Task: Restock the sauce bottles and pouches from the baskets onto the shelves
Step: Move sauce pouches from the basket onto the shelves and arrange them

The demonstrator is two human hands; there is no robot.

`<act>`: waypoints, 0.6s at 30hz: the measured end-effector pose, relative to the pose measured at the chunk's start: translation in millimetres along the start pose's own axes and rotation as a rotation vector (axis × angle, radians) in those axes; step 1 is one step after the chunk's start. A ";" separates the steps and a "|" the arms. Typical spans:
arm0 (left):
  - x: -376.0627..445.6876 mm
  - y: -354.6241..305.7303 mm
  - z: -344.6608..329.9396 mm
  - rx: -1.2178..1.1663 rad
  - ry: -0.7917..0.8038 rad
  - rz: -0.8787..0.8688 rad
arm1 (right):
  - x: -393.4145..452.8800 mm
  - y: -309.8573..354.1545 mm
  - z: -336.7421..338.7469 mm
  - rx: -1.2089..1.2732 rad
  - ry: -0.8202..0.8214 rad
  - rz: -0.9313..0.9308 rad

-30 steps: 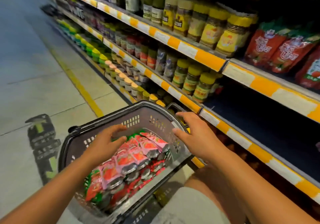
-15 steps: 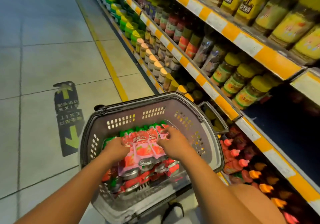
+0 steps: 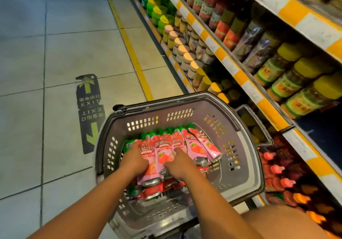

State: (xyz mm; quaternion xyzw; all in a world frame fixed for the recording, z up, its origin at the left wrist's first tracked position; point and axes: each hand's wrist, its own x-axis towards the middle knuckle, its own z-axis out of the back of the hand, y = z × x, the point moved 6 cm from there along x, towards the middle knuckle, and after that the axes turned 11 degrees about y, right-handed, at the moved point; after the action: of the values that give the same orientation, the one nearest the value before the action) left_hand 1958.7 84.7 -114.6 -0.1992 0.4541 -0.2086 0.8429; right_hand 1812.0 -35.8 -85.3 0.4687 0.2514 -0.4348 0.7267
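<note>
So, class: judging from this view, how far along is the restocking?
Done: nothing visibly shelved from this load. In hand: left hand and right hand are gathering pink sauce pouches inside the grey basket. Left: the whole pile still needs shelving.

A tiled floor (image 3: 61, 53) fills the left side. On it a yellow line (image 3: 129, 44) runs from near to far just beside the shelf base, and a dark exit-arrow sticker (image 3: 90, 113) lies left of the line. A grey shopping basket (image 3: 248, 157) is near, at the foot of the shelves; whether it rests on the floor cannot be told. The shelving (image 3: 238, 76) on the right, with orange-and-white edge strips, carries yellow-lidded jars (image 3: 303, 98), red-labelled jars (image 3: 224, 28) farther off, and red-capped bottles (image 3: 277, 176) lowest.
</note>
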 end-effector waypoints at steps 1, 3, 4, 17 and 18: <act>1.8 2.6 -0.1 -0.023 0.014 0.032 | 2.3 -0.6 0.2 0.002 -0.010 -0.004; 4.5 6.5 0.5 -0.057 0.022 0.073 | 6.2 -0.4 0.0 0.001 -0.026 -0.018; 5.6 7.4 0.4 -0.068 0.019 0.074 | 7.8 0.1 -0.7 -0.003 -0.031 -0.025; 6.9 13.2 -1.1 -0.157 -0.038 0.127 | 18.3 -7.7 7.5 0.315 -0.054 -0.082; 7.2 13.2 -2.0 -0.182 -0.038 0.127 | 17.9 -7.8 6.3 0.340 -0.053 -0.079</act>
State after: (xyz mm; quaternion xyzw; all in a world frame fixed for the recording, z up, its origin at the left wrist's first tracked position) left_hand 1962.9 91.6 -127.5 -0.2496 0.4670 -0.1090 0.8413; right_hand 1813.9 -50.0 -100.0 0.5631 0.1731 -0.5113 0.6257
